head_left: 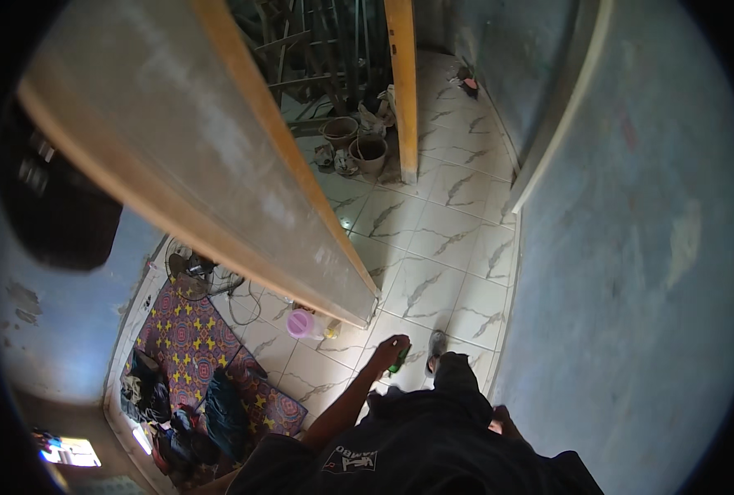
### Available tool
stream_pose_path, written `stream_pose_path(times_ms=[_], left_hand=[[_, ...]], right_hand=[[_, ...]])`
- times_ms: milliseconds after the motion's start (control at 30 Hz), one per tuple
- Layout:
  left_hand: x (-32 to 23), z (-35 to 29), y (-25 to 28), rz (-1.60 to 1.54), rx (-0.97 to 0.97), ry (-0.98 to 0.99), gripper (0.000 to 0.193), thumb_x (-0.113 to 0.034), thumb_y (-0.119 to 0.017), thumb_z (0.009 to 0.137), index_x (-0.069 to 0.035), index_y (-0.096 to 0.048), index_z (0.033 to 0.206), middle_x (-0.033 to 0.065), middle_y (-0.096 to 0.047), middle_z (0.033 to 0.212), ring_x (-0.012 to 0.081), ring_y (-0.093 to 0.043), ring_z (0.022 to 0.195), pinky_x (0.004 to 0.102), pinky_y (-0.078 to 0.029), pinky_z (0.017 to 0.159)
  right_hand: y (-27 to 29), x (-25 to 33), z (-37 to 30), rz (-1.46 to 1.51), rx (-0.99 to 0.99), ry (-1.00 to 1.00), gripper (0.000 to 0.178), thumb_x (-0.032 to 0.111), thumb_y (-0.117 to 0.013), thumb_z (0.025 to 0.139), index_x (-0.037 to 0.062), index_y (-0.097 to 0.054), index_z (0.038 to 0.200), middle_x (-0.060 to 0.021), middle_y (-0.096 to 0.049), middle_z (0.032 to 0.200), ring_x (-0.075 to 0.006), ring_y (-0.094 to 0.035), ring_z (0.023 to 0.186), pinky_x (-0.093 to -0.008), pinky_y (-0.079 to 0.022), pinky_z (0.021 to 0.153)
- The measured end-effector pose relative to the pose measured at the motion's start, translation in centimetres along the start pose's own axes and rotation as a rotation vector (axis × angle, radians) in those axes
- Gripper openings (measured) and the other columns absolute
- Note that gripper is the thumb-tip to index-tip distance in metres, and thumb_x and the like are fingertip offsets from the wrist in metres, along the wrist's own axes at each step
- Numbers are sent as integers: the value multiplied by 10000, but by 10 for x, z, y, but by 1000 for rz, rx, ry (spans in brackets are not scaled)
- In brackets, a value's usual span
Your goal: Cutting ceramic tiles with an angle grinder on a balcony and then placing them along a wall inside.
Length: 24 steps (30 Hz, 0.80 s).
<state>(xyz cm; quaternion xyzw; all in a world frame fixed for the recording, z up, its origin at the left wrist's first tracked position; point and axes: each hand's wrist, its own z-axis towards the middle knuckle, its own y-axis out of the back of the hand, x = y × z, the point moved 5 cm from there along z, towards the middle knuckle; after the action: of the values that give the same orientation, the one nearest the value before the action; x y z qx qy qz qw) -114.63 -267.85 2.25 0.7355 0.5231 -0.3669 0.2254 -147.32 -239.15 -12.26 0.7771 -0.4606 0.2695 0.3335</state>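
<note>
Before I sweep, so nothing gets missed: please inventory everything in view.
Patterned mats: count unclear, multicoloured, lower left
Fabric bundles: several, mostly dark, on mats
Partition: one, grey, upper left
Tub: one, pink, beside partition
Wooden post: one, orange, upper centre
Buckets: two, brown, left of post
Poles: several, dark, behind buckets
Floor tiles: many, veined white, centre
Wall: one, blue-grey, right
Small object: one, green, lower centre
T-shirt: one, black, bottom
Shoe: one, grey, lower centre
Right hand: one, partly hidden, lower right
Left hand: one, bare, holding small object

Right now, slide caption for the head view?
Left hand gripping a small green object above grey-veined floor tiles, pink container to its left.
</note>
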Motion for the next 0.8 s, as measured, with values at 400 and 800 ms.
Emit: stream_pose_path(times_ms=[400, 800], left_hand=[[-209, 157, -18, -433, -410, 164, 286, -308, -508, 904, -76, -551, 1067, 85, -584, 924, 174, -564, 831, 319, -476, 731], [-371, 375, 65, -750, -173, -77, 502, -304, -549, 915, -64, -390, 1326, 93, -543, 1139, 205, -521, 1091, 341, -492, 819]], right_hand=[[152, 480, 270, 580, 485, 53, 684, 280, -524, 936, 24, -139, 1440, -168, -459, 1286, -248, -506, 1159, -328, -442, 943], [279, 653, 535, 217, 544, 201, 553, 225, -629, 848, 23, -393, 1305, -131, -534, 1181, -217, -528, 1083, -324, -438, 909]])
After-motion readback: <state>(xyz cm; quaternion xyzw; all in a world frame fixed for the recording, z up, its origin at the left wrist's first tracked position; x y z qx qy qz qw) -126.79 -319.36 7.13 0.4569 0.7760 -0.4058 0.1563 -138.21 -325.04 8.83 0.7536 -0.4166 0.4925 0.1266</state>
